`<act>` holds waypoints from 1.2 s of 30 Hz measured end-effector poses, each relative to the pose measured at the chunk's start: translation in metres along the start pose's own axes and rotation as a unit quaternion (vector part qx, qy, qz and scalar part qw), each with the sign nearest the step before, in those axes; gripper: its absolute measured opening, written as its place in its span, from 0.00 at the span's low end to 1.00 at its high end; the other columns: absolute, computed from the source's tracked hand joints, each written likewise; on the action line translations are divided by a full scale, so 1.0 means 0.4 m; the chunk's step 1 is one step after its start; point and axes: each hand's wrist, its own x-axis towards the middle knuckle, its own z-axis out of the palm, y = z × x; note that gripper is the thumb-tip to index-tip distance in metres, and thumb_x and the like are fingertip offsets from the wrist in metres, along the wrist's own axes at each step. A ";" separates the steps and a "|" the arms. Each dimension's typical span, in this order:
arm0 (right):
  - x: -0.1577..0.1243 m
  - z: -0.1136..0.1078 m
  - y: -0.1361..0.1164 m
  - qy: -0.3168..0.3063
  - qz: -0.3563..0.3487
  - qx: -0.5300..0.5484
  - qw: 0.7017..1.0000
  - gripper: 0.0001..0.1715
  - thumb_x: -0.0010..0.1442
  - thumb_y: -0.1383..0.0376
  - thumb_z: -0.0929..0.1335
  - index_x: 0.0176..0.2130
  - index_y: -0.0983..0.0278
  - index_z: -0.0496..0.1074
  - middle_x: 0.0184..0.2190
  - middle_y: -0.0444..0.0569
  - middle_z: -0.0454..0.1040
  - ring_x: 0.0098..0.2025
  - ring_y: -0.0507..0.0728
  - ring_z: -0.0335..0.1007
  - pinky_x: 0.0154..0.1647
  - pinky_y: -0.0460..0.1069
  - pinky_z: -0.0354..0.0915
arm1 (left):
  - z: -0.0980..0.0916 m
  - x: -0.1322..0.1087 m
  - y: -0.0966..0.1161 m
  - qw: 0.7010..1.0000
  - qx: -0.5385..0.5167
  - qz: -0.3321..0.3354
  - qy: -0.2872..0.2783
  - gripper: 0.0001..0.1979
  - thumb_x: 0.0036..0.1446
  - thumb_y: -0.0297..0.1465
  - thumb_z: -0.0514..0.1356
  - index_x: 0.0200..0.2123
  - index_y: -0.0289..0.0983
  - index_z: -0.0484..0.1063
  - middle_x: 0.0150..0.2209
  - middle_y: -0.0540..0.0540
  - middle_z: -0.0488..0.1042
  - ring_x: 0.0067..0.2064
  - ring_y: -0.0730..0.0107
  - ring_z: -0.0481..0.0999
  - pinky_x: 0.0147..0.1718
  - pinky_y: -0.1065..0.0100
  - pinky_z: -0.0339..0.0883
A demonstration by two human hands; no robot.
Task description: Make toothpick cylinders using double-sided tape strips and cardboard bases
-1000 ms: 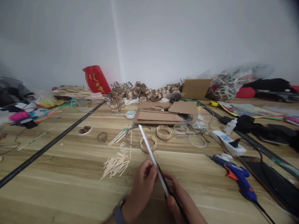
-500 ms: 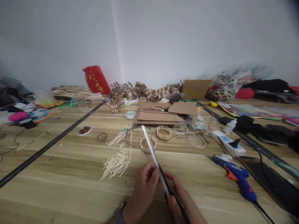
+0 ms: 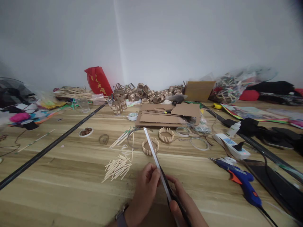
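A long, narrow pale strip (image 3: 152,148) slants up from my hands, its tip over a small ring of upright wooden sticks (image 3: 147,148). My left hand (image 3: 146,186), with a watch at the wrist, pinches the strip around its middle. Lower right, my right hand (image 3: 183,200) is wrapped round a dark, long tool (image 3: 168,186) that lies along the strip; its exact kind is unclear. A second stick ring (image 3: 166,135) stands just behind. Short wooden sticks (image 3: 117,168) lie in a loose pile left of my hands.
A blue glue gun (image 3: 246,183) and a white power strip (image 3: 230,146) lie on the right. Flat cardboard (image 3: 161,118) is behind the rings. A small dish of brown beads (image 3: 86,132) sits left. Many stick-built pieces (image 3: 142,93) are heaped by the wall.
My left hand has shifted very slightly up along the strip. The view has moved a little; otherwise both hands keep their hold.
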 end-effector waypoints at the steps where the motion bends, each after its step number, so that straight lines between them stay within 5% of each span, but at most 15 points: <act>1: 0.000 -0.001 0.001 -0.003 0.001 -0.007 1.000 0.44 0.58 0.37 0.59 0.60 0.63 0.61 0.27 0.49 0.76 0.29 0.61 0.73 0.35 0.54 0.70 | -0.002 0.002 0.001 1.000 0.002 0.004 0.009 0.12 0.58 0.39 0.53 0.27 0.38 0.63 0.23 0.53 0.62 0.26 0.72 0.62 0.25 0.71 0.57; 13: -0.003 -0.007 -0.012 -0.007 -0.010 -0.008 1.000 0.41 0.61 0.40 0.59 0.62 0.64 0.58 0.28 0.51 0.77 0.30 0.62 0.74 0.38 0.54 0.71 | -0.004 -0.002 0.015 1.000 0.007 0.021 -0.007 0.14 0.58 0.41 0.54 0.26 0.38 0.62 0.23 0.53 0.61 0.26 0.72 0.62 0.25 0.72 0.57; 21: 0.003 0.005 0.003 -0.006 0.006 0.023 1.000 0.48 0.54 0.34 0.60 0.60 0.64 0.59 0.31 0.52 0.78 0.34 0.63 0.75 0.36 0.53 0.71 | 0.000 -0.002 0.004 1.000 -0.018 0.007 -0.007 0.14 0.57 0.41 0.55 0.26 0.38 0.62 0.23 0.53 0.61 0.26 0.73 0.60 0.24 0.72 0.57; 26: 0.000 0.003 -0.006 0.001 0.012 0.000 1.000 0.44 0.57 0.37 0.62 0.60 0.63 0.59 0.27 0.49 0.77 0.27 0.60 0.72 0.31 0.52 0.70 | 0.000 -0.004 0.009 1.000 -0.012 0.003 -0.004 0.13 0.58 0.41 0.54 0.26 0.39 0.62 0.23 0.54 0.60 0.26 0.73 0.60 0.25 0.72 0.56; 32: 0.002 -0.009 -0.057 0.002 -0.027 0.011 1.000 0.38 0.62 0.41 0.58 0.60 0.62 0.59 0.41 0.58 0.77 0.41 0.64 0.75 0.44 0.55 0.70 | 0.006 -0.016 0.010 0.999 0.002 0.003 -0.033 0.12 0.58 0.39 0.54 0.27 0.38 0.63 0.23 0.53 0.61 0.27 0.72 0.61 0.26 0.72 0.57; 36: 0.003 -0.002 -0.056 0.024 0.001 0.037 0.999 0.40 0.60 0.39 0.59 0.60 0.62 0.60 0.38 0.55 0.78 0.38 0.64 0.75 0.44 0.57 0.70 | 0.011 -0.016 0.003 0.999 -0.004 -0.006 -0.032 0.11 0.58 0.38 0.53 0.27 0.38 0.63 0.24 0.53 0.61 0.27 0.72 0.62 0.27 0.71 0.57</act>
